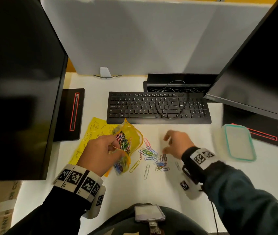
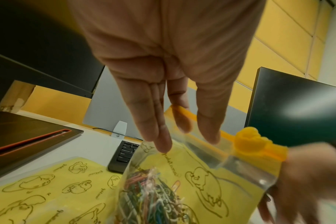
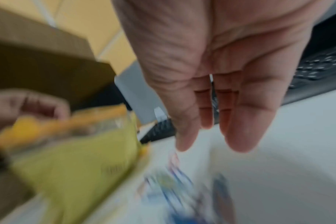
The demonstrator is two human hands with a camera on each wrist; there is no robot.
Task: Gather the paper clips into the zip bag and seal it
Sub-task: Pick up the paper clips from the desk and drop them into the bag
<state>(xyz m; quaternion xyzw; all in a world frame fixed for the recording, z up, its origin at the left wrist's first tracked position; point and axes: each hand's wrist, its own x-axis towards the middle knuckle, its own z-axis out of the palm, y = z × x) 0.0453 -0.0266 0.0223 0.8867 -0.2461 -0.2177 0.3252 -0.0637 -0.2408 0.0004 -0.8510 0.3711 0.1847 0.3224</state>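
Zip bag point(image 1: 131, 133): glossy clear and yellow plastic film. Paper clips point(image 1: 151, 156): smooth coloured coated wire. Surface point(image 1: 168, 184): matt white. Keyboard point(image 1: 158, 107): matt black plastic. Container lid point(image 1: 238, 143): translucent plastic.

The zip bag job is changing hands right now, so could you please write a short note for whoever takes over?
Left hand: grips the open mouth of the yellow zip bag, holding it up off the desk.
Right hand: open, holding nothing, above the loose paper clips.
Done: many clips are already inside the bag.
Left: gather the scattered clips from the desk beside the bag, drop them in, then seal it with the slider.
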